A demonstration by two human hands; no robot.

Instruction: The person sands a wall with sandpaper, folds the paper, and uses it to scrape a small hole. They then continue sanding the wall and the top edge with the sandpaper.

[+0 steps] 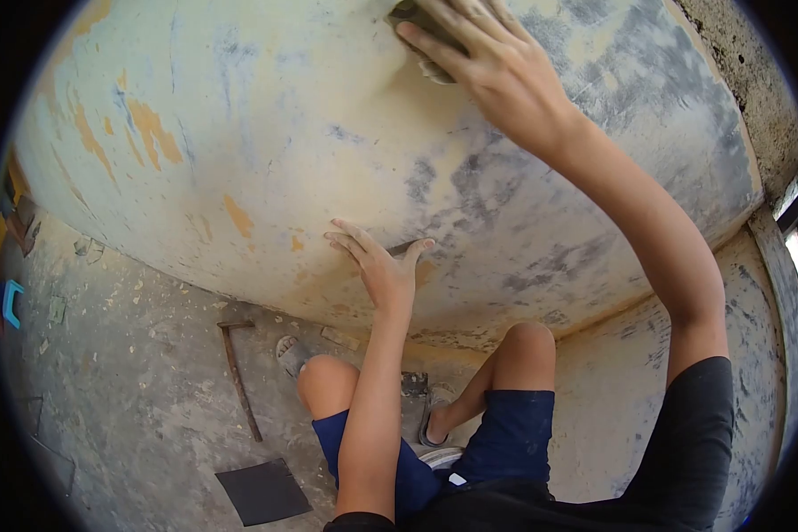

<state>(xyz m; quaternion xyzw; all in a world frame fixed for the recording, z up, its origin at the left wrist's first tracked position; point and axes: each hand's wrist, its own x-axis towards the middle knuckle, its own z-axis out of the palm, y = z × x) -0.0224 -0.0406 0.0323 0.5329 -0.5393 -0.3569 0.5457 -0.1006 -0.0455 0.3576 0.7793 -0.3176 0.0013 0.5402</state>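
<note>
My right hand (505, 66) is high up on the curved, patchy wall (301, 151), its fingers over a dark, dusty sanding block (430, 53) pressed flat to the surface. Part of the block is hidden under the palm and by the top of the view. Lower down, my left hand (386, 273) rests against the same wall with thumb and fingers spread. A thin dark strip (402, 248) shows between its thumb and forefinger; I cannot tell what it is. Dust coats the fingertips of both hands.
A hammer (238, 377) with a long wooden handle lies on the concrete floor (142, 390), and a dark square sheet (263, 492) is near it. A small dark block (414, 383) sits between my feet. At far left stands a blue plastic piece (11, 303). Rough masonry (754, 89) edges the wall.
</note>
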